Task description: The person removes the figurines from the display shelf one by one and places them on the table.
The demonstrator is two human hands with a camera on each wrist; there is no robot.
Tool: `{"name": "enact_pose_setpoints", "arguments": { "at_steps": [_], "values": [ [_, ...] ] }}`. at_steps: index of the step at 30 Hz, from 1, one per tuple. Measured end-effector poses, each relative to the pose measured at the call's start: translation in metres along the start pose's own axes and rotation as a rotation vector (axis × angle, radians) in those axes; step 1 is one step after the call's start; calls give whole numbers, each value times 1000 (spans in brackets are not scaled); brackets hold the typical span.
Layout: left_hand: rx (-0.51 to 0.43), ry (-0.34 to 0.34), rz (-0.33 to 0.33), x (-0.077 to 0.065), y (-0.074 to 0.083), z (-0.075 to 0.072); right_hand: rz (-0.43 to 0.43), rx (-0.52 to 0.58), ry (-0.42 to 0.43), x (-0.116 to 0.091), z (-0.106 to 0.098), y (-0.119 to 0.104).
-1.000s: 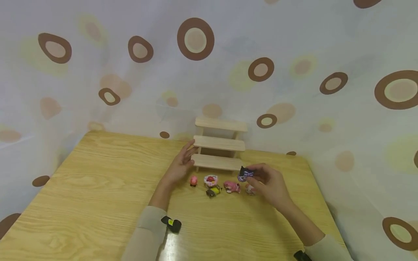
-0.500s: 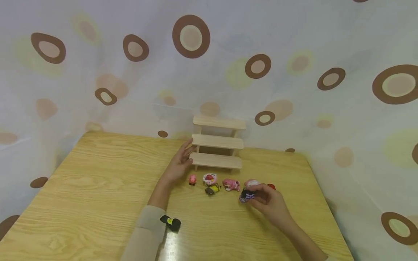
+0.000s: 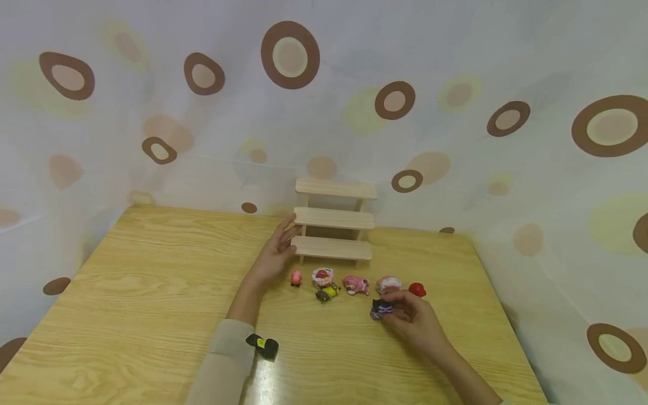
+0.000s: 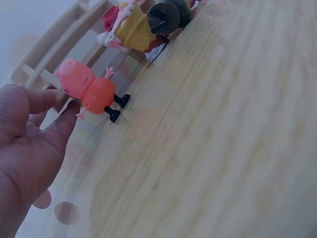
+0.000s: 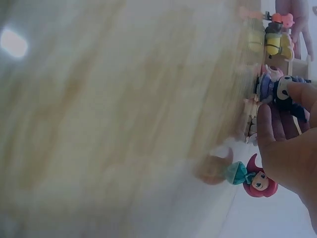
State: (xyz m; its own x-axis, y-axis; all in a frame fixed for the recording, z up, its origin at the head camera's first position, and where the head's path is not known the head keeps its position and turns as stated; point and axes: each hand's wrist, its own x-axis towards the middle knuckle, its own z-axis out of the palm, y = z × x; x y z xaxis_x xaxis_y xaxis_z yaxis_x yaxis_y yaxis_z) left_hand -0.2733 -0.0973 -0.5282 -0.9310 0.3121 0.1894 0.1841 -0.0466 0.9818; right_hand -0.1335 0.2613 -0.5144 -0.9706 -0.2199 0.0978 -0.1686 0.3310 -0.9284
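My right hand [image 3: 417, 323] pinches a small purple-and-black toy figure [image 3: 381, 308] between thumb and fingers, low over the table in front of the toy row. In the right wrist view the figure [image 5: 283, 88] shows a dark hood and a purple body. My left hand [image 3: 273, 256] reaches to the left side of a three-step wooden display stand [image 3: 331, 247], its fingers spread and touching the step ends. Beside that hand in the left wrist view stands a pink pig figure [image 4: 91, 91] in a red-orange outfit.
In front of the stand are a pink-and-white figure [image 3: 323, 277], a yellow-and-grey figure [image 3: 328, 292], a pink figure [image 3: 356, 284], a pink-and-white figure [image 3: 389, 284] and a red-haired doll [image 3: 417, 289]. A dotted curtain [image 3: 324, 112] rises behind the wooden table [image 3: 152, 315].
My right hand has brought the purple-and-black figure from beside the lowest step down toward the table's front, uncovering the red-haired doll. My left hand has stayed at the stand.
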Motion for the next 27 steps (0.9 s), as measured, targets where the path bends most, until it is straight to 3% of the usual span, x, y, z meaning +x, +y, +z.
{"name": "enact_pose_setpoints", "arguments": {
  "at_steps": [14,19,22,24,27],
  "values": [
    [-11,-6,2,1,1,2,24,20,-28,2,-3,6],
    [12,3,2,1,2,6,-19,-117,-3,-4,-10,-6],
    [50,-9,9,2,4,7,-60,-262,44,-12,-14,-21],
    [124,-19,0,1,9,4,-87,-370,93,-16,-15,-33],
    [317,-20,-7,-1,20,-5,-147,-508,174,-19,-15,-50]
  ]
}}
